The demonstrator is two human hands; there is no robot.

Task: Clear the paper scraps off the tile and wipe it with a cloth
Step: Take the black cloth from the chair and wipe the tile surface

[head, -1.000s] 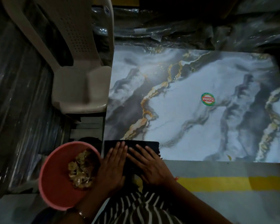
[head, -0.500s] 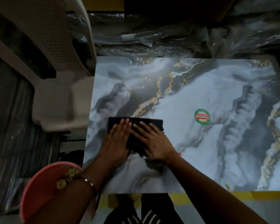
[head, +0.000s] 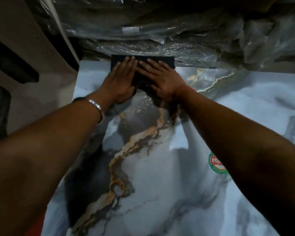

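Note:
A large marble-patterned tile [head: 160, 184] with grey and gold veins fills the lower view. A dark folded cloth [head: 167, 61] lies at the tile's far edge. My left hand [head: 121, 79] presses flat on the cloth's left part, fingers straight. Beside it, my right hand [head: 162, 77] lies flat on the right part, fingers spread. Both arms are stretched far forward. A round red-and-green sticker [head: 215, 165] on the tile is partly hidden by my right forearm. No paper scraps show on the tile.
Crinkled clear plastic sheeting [head: 177, 31] over dark bundles lies just beyond the tile's far edge. A beige plastic chair [head: 32, 53] stands at the left, close to the tile's corner. A silver bangle [head: 96, 105] is on my left wrist.
Both hands have pushed the cloth from the tile's near edge across to its far edge. The view has moved forward; the pink bowl with scraps is out of sight.

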